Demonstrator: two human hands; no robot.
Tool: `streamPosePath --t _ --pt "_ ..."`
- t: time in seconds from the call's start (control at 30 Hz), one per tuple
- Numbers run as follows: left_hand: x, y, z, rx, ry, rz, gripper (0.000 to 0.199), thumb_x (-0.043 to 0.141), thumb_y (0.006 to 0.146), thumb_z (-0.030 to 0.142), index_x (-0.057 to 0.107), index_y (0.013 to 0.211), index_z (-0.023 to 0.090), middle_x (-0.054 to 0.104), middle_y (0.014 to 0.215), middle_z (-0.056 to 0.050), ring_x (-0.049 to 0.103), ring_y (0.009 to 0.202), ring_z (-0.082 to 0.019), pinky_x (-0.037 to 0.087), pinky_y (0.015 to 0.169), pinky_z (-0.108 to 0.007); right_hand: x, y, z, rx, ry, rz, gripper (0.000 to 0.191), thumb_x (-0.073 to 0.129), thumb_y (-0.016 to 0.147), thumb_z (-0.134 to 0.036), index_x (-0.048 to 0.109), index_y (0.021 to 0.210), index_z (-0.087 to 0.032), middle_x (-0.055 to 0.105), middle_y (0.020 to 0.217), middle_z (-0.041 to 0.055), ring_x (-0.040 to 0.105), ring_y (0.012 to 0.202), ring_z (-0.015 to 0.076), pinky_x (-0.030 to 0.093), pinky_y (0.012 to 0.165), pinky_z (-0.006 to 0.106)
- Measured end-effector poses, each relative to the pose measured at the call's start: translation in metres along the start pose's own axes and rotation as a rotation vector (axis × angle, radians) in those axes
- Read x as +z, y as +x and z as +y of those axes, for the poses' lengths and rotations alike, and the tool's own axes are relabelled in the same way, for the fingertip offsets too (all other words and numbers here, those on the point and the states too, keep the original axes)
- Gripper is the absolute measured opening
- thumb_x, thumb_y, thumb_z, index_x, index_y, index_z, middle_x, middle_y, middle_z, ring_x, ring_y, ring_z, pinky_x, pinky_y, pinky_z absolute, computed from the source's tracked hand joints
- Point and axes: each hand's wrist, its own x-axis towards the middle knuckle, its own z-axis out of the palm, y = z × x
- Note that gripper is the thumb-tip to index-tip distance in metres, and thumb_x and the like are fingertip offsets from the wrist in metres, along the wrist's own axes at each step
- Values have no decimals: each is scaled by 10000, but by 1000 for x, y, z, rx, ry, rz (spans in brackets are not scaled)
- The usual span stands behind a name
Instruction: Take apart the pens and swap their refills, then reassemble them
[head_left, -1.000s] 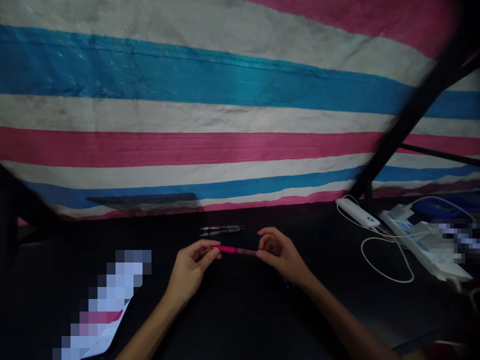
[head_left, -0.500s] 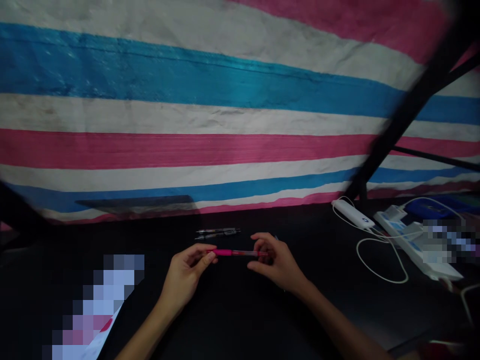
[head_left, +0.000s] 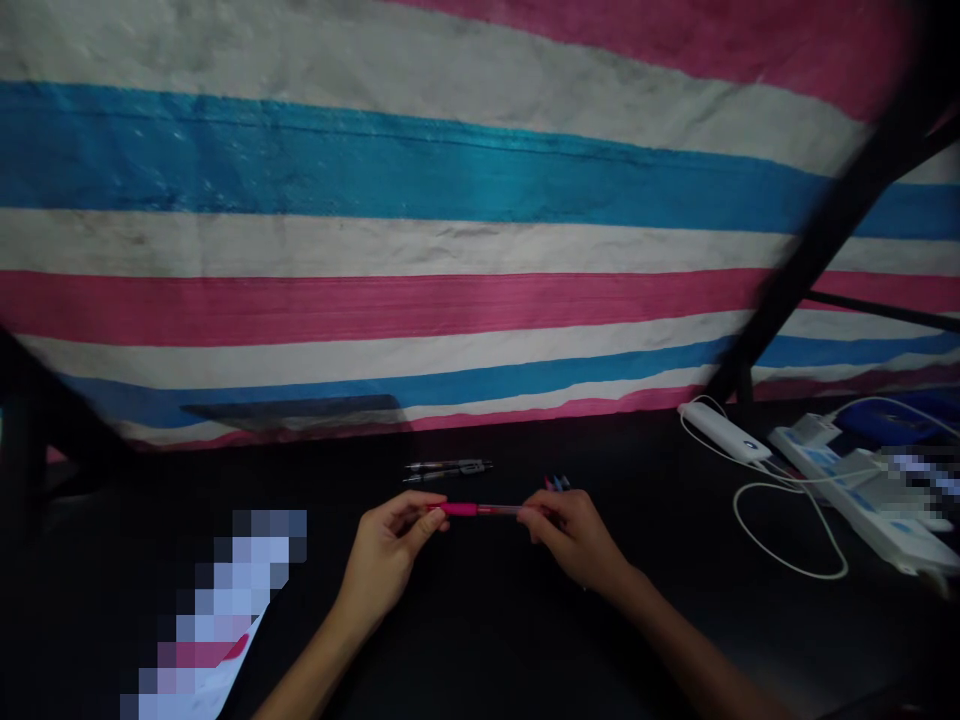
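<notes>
A pink pen [head_left: 480, 510] with a clear barrel lies level between my two hands, just above the black table. My left hand [head_left: 394, 545] pinches its pink grip end between thumb and fingers. At the other end, my right hand [head_left: 574, 535] has its fingers closed round the barrel, hiding that tip. Beyond the pen, dark pens [head_left: 448, 470] lie side by side on the table. Behind my right hand, the ends of some red and blue pens [head_left: 556, 483] show; the rest of them is hidden.
To the right, a white power strip [head_left: 862, 500] with plugs and a white device [head_left: 724, 430] with a looping cable [head_left: 787, 570] lie on the table. A partly blurred paper sheet [head_left: 236, 655] is at the left. Striped sheeting [head_left: 450, 310] hangs behind, with dark frame bars at both sides.
My right hand's fingers, spread around the pen's far end before, have closed on it. The view has shifted slightly, so everything appears a little further right.
</notes>
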Motion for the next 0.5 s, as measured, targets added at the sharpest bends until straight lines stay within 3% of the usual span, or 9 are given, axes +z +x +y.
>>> streamPosePath --t 0.1,0.17,0.2,0.27,0.37,0.43,0.5 --pt "0 0 0 5 0 6 178 676 749 272 686 891 164 709 757 -34 659 714 -171 495 697 -264 0 0 0 8 57 1 178 541 860 -335 642 894 -192 583 652 -7 517 536 113 370 512 221" --pt "-1 0 1 5 7 21 183 681 743 276 689 887 164 710 756 -35 659 711 -173 498 695 -267 0 0 0 -4 79 57 305 646 781 -333 595 1056 -211 610 789 11 541 592 121 394 527 220" --pt "0 -1 2 5 8 28 182 682 740 278 691 882 165 710 748 -34 659 706 -173 499 693 -268 0 0 0 -12 73 74 314 667 763 -327 597 1047 -213 612 799 13 542 599 122 397 532 221" --pt "0 -2 3 4 1 29 177 682 739 282 693 872 166 708 732 -34 659 697 -173 502 686 -269 0 0 0 -13 35 64 142 622 806 -327 637 874 -203 598 677 -3 524 561 119 382 527 225" --pt "1 -2 3 6 -9 16 175 679 741 294 695 861 168 708 731 -36 658 688 -173 504 676 -271 -1 0 2 18 19 9 262 503 886 -336 628 706 -193 542 529 -19 493 496 114 355 500 228" --pt "1 -2 3 6 0 16 184 683 736 302 696 861 168 709 730 -36 656 685 -173 501 674 -272 -1 0 2 20 41 19 177 548 859 -344 649 827 -201 589 623 -7 513 528 118 374 506 226" --pt "0 -1 2 3 12 18 195 687 732 308 696 864 165 705 716 -34 652 681 -172 495 670 -270 0 1 3 -7 55 54 242 645 787 -337 635 995 -213 628 758 12 536 579 125 403 533 227"
